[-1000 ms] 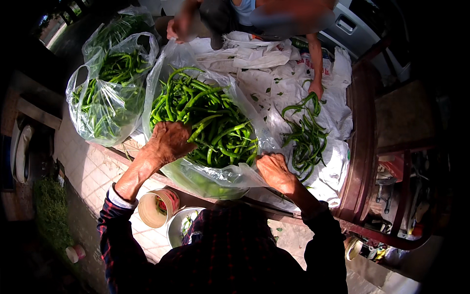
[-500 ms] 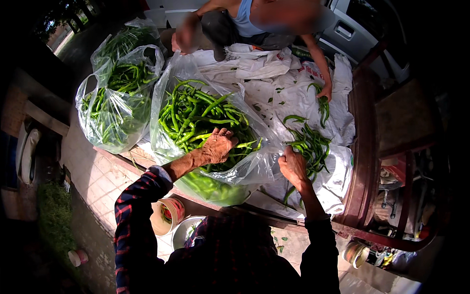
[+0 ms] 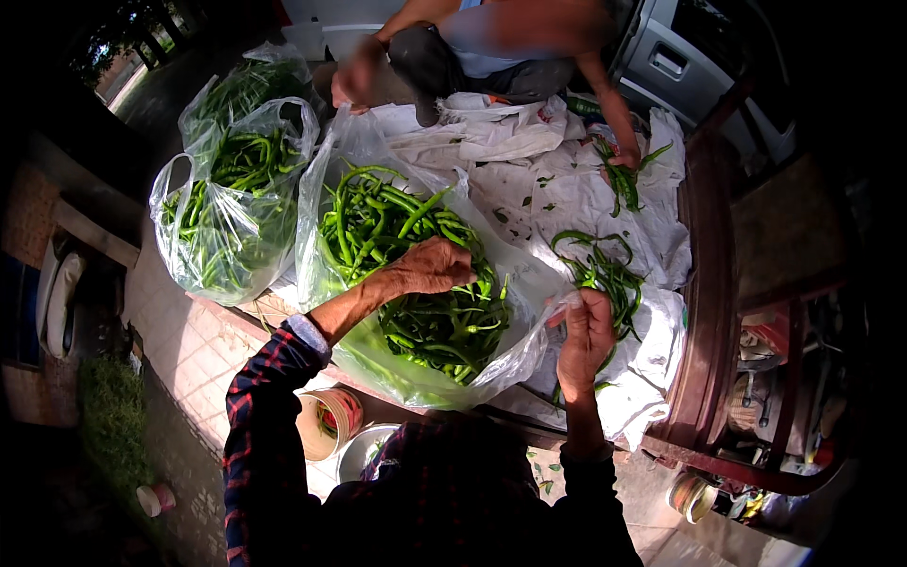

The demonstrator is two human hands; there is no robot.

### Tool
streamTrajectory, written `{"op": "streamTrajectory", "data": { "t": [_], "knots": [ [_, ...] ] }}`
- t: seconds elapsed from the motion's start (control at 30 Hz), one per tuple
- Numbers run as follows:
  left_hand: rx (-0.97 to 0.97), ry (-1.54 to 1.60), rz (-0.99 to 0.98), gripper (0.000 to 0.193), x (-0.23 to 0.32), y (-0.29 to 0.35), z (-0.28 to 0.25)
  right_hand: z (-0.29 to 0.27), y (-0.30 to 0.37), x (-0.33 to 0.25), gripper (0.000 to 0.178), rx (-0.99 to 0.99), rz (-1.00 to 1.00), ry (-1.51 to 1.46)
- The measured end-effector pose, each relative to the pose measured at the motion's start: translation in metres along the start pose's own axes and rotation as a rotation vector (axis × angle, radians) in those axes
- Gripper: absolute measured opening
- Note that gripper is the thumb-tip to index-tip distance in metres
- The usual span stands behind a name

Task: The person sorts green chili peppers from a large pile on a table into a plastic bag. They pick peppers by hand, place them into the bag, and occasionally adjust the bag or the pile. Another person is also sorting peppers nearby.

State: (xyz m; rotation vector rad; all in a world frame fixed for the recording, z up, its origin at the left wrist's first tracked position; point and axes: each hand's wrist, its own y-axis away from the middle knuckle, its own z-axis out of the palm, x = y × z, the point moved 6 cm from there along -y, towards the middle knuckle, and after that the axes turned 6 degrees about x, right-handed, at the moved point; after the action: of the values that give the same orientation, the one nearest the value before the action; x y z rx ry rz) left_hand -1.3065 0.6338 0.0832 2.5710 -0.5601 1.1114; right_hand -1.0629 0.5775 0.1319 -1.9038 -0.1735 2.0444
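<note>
A large clear plastic bag (image 3: 529,293) full of long green peppers (image 3: 378,213) stands in front of me, its mouth spread wide. Above the peppers is my left hand (image 3: 436,266), its fingers curled closed; whatever they may hold is hidden. My right hand (image 3: 588,329) pinches the bag's right rim and stretches it outward. Just behind that hand, a loose pile of green peppers (image 3: 605,274) lies on white woven sacking (image 3: 529,222). Across from me, a crouching person's hand (image 3: 351,80) is at the bag's far rim, and their other hand (image 3: 624,159) holds several peppers.
More pepper-filled clear bags (image 3: 222,241) stand at the left. A dark red rail (image 3: 704,359) bounds the sacking on the right. Below the near edge are a bucket (image 3: 326,420) and a pale basin (image 3: 364,449). A vehicle door (image 3: 661,66) is behind.
My right hand has moved right, drawing the bag's rim out and baring more peppers. My left hand has shifted slightly, fingers now curled in. The other person has lifted peppers off the sacking.
</note>
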Motion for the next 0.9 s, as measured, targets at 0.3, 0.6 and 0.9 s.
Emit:
{"op": "streamTrajectory", "data": {
  "t": [0.3, 0.6, 0.9],
  "knots": [
    [0.363, -0.470, -0.555, 0.035, -0.166, -0.034, -0.044, 0.007, 0.006, 0.004, 0.012, 0.048, 0.082, -0.113],
    [-0.202, -0.037, -0.136, 0.058, -0.113, 0.028, -0.024, -0.045, -0.011, 0.021, 0.015, 0.208, 0.183, -0.231],
    [-0.208, -0.539, 0.198, 0.045, -0.036, 0.076, 0.015, -0.010, -0.012, 0.014, 0.015, 0.093, 0.150, -0.294]
  ]
}}
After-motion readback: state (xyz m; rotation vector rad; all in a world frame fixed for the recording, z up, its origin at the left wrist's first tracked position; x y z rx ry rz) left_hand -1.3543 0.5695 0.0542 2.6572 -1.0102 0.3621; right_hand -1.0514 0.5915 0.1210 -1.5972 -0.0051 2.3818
